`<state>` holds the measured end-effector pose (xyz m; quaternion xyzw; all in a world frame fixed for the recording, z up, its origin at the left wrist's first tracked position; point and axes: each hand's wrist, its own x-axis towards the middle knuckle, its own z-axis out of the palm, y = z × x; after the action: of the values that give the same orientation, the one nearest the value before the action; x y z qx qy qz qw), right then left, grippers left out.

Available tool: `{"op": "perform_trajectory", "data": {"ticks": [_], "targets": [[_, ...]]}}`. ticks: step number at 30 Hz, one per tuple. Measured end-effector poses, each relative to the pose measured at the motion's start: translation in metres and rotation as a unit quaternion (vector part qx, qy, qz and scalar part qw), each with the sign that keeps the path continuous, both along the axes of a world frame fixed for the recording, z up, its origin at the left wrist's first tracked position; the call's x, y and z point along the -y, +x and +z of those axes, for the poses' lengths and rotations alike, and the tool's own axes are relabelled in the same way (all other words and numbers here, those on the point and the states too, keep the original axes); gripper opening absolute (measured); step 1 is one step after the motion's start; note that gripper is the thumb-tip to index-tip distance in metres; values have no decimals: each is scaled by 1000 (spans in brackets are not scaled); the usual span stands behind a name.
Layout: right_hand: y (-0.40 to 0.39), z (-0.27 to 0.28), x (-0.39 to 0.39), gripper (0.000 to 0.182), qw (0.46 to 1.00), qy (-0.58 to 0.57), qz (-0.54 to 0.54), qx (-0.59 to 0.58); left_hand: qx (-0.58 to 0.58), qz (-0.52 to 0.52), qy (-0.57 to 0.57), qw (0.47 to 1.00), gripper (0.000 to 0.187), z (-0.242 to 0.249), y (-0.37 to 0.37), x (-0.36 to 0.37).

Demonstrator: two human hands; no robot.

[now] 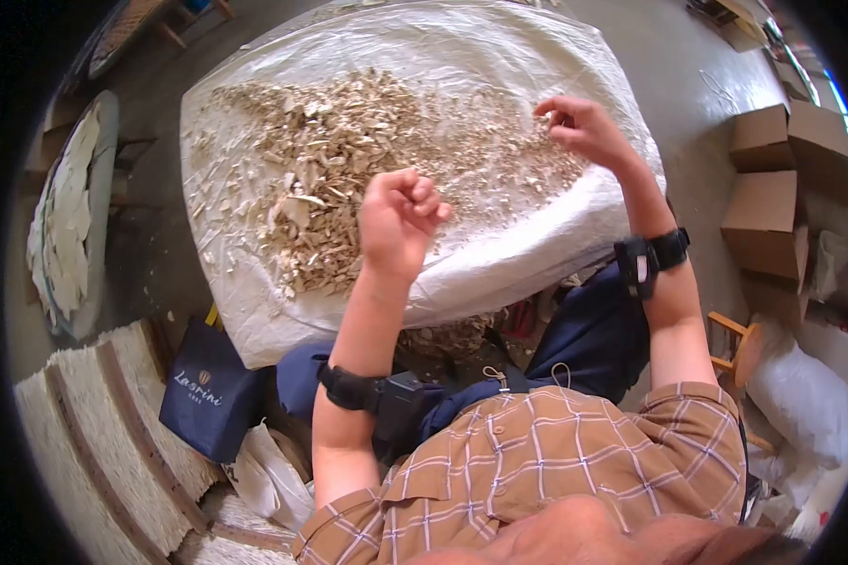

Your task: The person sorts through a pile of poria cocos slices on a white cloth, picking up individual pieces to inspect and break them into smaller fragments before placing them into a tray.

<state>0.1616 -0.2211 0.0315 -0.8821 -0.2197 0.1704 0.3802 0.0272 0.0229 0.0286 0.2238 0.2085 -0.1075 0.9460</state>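
A heap of pale, dry flakes and chips (320,155) lies on a table covered with white plastic sheeting (528,47). My left hand (400,221) is above the near right side of the heap, palm turned up and fingers curled closed. Whatever those fingers hold, if anything, is hidden. Over the thinly scattered crumbs (485,141) on the right, my right hand (589,134) has its fingers bent, with a gap between them and the thumb. No piece shows in it.
Open cardboard boxes (768,198) stand on the floor at right, near a wooden stool (746,353). At left are a rounded tray of pale sheets (71,217), a dark blue bag (207,391) and stacked whitish slabs (104,424).
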Motion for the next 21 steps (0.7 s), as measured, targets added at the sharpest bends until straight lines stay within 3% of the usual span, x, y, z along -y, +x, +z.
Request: {"op": "perform_trajectory", "data": {"ticks": [2, 4, 5, 8, 11, 13, 16, 21], "targets": [[16, -14, 32, 30, 999, -19, -42, 15, 9, 18, -14, 1000, 12, 0, -1, -3], [27, -23, 56, 28, 959, -156, -88, 219, 12, 26, -17, 999, 13, -1, -1, -6], [27, -24, 60, 28, 959, -158, -88, 219, 13, 37, -17, 999, 14, -1, -1, -8], [18, -21, 57, 24, 976, -200, -70, 48, 10, 53, -13, 998, 20, -1, -1, -11], [12, -24, 52, 23, 970, -238, -24, 29, 13, 65, -10, 998, 25, -1, 0, -12], [13, -29, 60, 23, 970, -239, -22, 45, 12, 70, -13, 997, 26, -2, 0, -13], [19, -38, 81, 21, 926, -298, -133, 190, 10, 76, -17, 997, 28, 2, 1, -12], [22, -33, 86, 19, 944, -252, -114, 180, 2, 79, -10, 997, 28, 5, 2, -11]]}}
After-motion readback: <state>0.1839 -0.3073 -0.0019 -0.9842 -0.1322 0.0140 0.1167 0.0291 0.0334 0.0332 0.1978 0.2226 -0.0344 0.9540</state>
